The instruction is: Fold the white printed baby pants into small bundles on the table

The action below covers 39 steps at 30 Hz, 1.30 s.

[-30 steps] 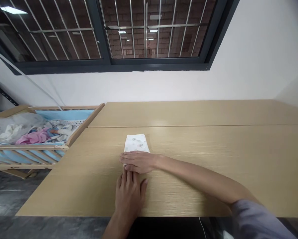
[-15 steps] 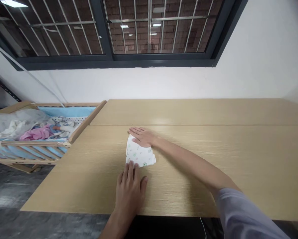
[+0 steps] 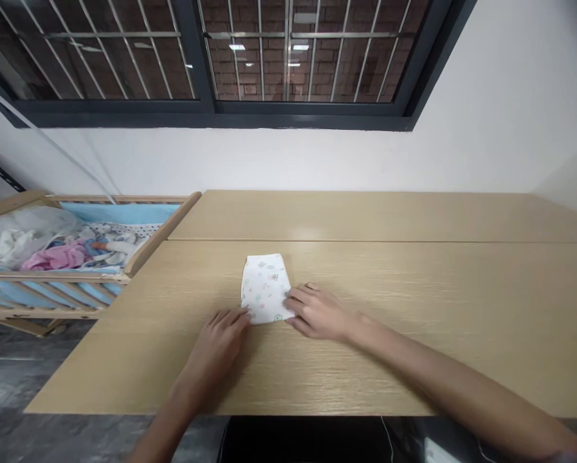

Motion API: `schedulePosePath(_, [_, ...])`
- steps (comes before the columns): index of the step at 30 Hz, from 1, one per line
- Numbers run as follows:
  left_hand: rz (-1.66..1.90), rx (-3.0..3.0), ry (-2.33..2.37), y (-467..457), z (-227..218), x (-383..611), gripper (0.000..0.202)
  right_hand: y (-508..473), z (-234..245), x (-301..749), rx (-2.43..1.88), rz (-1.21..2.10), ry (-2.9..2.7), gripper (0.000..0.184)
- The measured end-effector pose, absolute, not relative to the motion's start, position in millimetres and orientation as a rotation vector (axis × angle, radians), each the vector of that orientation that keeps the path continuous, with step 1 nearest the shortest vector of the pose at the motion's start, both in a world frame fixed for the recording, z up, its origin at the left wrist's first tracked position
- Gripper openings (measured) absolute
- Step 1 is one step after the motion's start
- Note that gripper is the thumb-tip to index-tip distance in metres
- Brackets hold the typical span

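A small white cloth (image 3: 265,287) with a pale print of little green and pink figures lies folded flat on the wooden table. It narrows toward its far edge. At its near left corner, my left hand (image 3: 223,334) has its fingers drawn together on the fabric. My right hand (image 3: 317,312) grips the cloth's right edge near the lower corner, its fingers curled. Both thumbs are partly hidden, and what kind of cloth item this is cannot be made out in its folded state.
The wooden table (image 3: 413,321) has a seam running across it and meets a white wall below a barred window (image 3: 298,64). Left of it stands a wooden crib (image 3: 163,235) with blue lining, holding rumpled clothes, a pink cloth (image 3: 59,255) and a translucent plastic bag (image 3: 32,225).
My right hand has come back from the cloth's far edge to its right side. My left hand has turned and shifted left to the near corner. More of the cloth's top shows.
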<state>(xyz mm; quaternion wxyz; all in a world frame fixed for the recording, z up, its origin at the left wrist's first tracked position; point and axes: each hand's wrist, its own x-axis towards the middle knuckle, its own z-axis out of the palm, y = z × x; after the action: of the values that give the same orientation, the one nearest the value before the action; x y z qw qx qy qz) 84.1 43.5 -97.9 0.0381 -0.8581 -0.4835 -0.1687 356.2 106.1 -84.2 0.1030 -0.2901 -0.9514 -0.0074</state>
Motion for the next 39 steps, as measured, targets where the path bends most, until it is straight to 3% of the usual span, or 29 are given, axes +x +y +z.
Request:
schedulePosePath(5, [-0.438, -2.730, -1.489, 47.2, -94.2, 97.8, 0.030, 85.2, -92.1, 360.4, -0.997, -0.226, -2.754, 0.027])
schedulePosePath(10, [-0.593, -2.726, -1.613, 68.0, -74.8, 109.7, 0.024, 90.5, -68.3, 366.1, -1.165, 0.163, -2.572, 0.024])
schedulePosePath(15, [-0.450, -2.549, -1.727, 121.7, -54.7, 120.0, 0.027, 136.9, -63.5, 364.6, -1.255, 0.412, -2.342, 0.022])
schedulePosePath(25, [-0.386, -2.293, -1.781, 185.4, -101.5, 140.3, 0.029, 213.9, -123.4, 349.1, -1.425, 0.441, -1.951, 0.015])
schedulePosePath(29, [-0.441, -2.278, -1.766, 188.2, -107.3, 136.8, 0.032, 213.3, -127.7, 350.9, -1.393, 0.415, -1.888, 0.025])
schedulePosePath(32, [-0.528, -2.260, -1.741, 185.2, -105.7, 137.6, 0.037, 199.4, -117.5, 351.1, -1.320, 0.217, -1.901, 0.036])
schedulePosePath(39, [-0.611, -2.518, -1.455, 160.4, -124.5, 153.7, 0.066, 166.4, -112.9, 342.9, -1.049, 0.084, -2.463, 0.057])
